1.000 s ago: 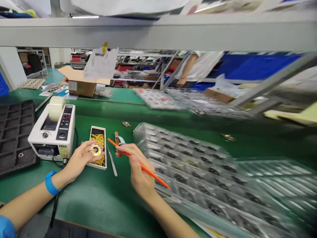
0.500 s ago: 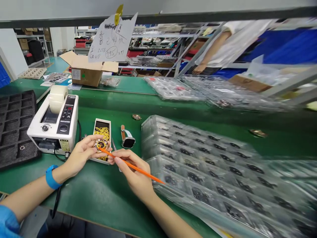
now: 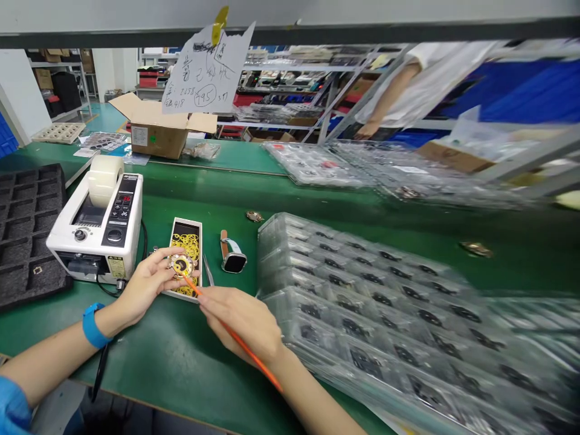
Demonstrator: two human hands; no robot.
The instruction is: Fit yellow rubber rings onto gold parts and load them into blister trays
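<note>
My left hand [image 3: 147, 281] grips a round gold-rimmed piece [image 3: 182, 266] by its edge, tilted towards me, with a yellow ring on its face. My right hand [image 3: 247, 323] is closed around a thin orange stick [image 3: 254, 357], whose tip meets the round piece. Beneath and behind the piece lies a white box [image 3: 200, 226] of yellow rings [image 3: 186, 241]. Tweezers [image 3: 208, 270] rest just right of the box, partly hidden by my right hand. A smartwatch [image 3: 234, 262] with a brown and pale strap stands beside them.
A white tape dispenser [image 3: 97, 226] and a black compartment tray [image 3: 31, 235] are at the left. Stacked clear trays [image 3: 362, 302] of dark parts fill the right. Small metal pieces [image 3: 254, 216] lie behind. An open carton [image 3: 156, 139] is farther back. Across the bench, a person's arm [image 3: 392, 93] shows.
My right hand has turned over, its back now more upward, and the orange stick's rear end has swung down and left. The round piece has tilted slightly in my left hand.
</note>
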